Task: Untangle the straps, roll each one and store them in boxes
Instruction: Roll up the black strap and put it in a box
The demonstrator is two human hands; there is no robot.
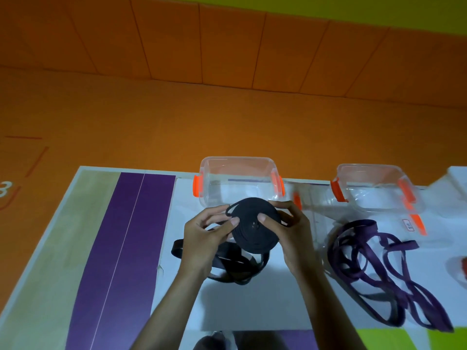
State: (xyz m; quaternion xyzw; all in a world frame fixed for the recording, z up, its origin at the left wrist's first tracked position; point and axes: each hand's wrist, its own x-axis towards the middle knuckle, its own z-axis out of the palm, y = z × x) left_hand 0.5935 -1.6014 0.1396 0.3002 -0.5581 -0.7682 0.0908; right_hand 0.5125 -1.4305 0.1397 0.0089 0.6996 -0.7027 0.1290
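The left hand [209,236] and right hand [290,231] pinch the black roll [255,228] from either side, thumbs on its flat face, fingers curled round the rim. The face is turned up toward the person. The loose tail [235,267] drops to the table [252,299] below, nearer the left hand. The open box [237,160] stands just behind the roll.

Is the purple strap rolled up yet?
No, unrolled: the purple strap lies in loose, tangled loops on the table.
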